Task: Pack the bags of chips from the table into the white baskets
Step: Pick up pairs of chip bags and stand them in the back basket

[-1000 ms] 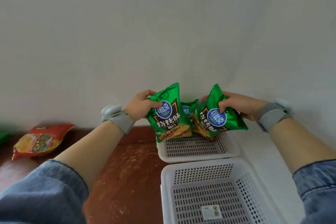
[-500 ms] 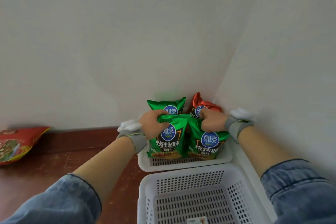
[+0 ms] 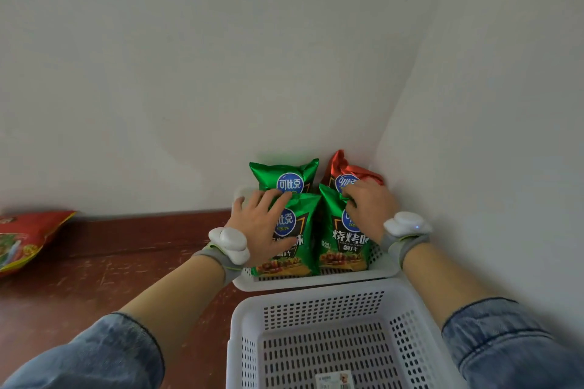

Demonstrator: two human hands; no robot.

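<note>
Two green bags of chips stand upright at the front of the far white basket (image 3: pixel 316 282): the left one (image 3: pixel 305 249) and the right one (image 3: pixel 343 249). Behind them stand another green bag (image 3: pixel 284 174) and a red bag (image 3: pixel 347 169). My left hand (image 3: pixel 264 226) lies flat on the left front bag with its fingers spread. The fingers of my right hand (image 3: pixel 368 211) curl over the top edge of the right front bag. The near white basket (image 3: pixel 316 297) holds no bags, only a small label on its floor.
A large red bag of chips (image 3: pixel 22 237) lies on the dark red table (image 3: pixel 94 278) at the far left. Both baskets sit in the corner where two white walls meet, tight against the right wall.
Both hands have lowered the two green bags into the far basket and stood them there. My left hand has let go and now rests flat on its bag.
</note>
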